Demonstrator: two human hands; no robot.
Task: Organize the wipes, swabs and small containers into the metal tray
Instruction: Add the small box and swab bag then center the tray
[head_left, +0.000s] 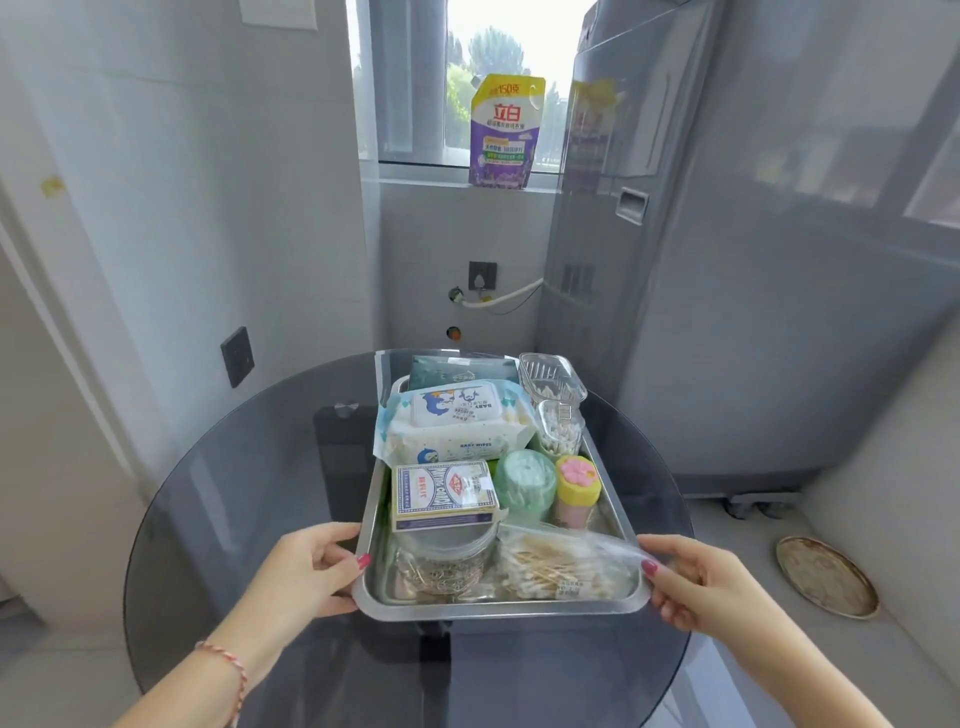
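Note:
The metal tray (503, 609) sits over the round glass table and is full. In it lie a baby wipes pack (457, 426), a card box (444, 493), a green round container (525, 484), a pink and yellow container (576, 488), a clear jar of metal clips (444, 564), a bag of wooden swabs (558, 564), a clear box of white swabs (560, 434) and a dark packet (462, 370). My left hand (317, 569) grips the tray's near left corner. My right hand (691, 582) grips its near right corner.
The dark glass table (234, 493) stands in a narrow corner. A grey washing machine (727, 291) rises close on the right. A purple detergent pouch (505, 132) stands on the window sill. A round metal lid (826, 577) lies on the floor at right.

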